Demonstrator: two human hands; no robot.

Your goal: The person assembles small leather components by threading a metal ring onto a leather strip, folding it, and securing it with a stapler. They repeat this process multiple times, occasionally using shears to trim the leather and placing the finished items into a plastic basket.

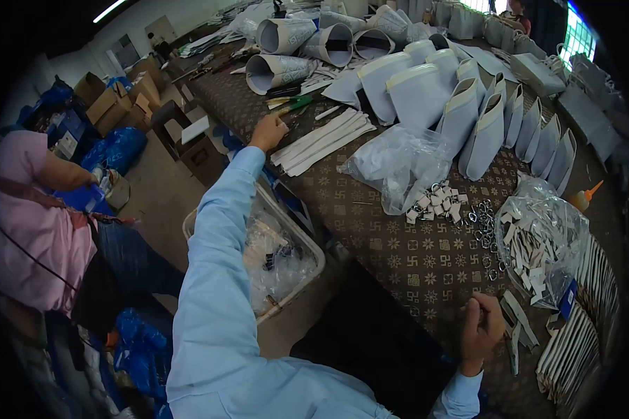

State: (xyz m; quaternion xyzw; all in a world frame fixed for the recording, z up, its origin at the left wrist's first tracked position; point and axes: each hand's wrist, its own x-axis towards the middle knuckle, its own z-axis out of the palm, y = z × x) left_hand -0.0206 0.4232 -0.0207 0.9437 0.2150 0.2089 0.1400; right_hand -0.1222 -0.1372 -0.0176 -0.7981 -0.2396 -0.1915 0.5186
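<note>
My left hand (269, 131) reaches out over the far left part of the table, its fingers curled together. Its fingertips are right by a green-handled tool (299, 103), and a stack of white strips (323, 142) lies just to their right. Low on the right, my right hand (482, 327) hovers close over the patterned cloth, thumb and fingers bent in a pinch; what they hold, if anything, I cannot make out. Beside it lie a few pale folded strips (516, 322). Metal rings (483, 227) and small white tabs (440, 204) are spread beyond it.
White curved pouch-like pieces (419, 94) stand across the back, near rolled cones (278, 73). A clear bag of white tabs (538, 241), a glue bottle (584, 198) and stacked strips (573, 356) sit right. A plastic bin (318, 265) stands below the table edge; a person in pink (38, 230) is left.
</note>
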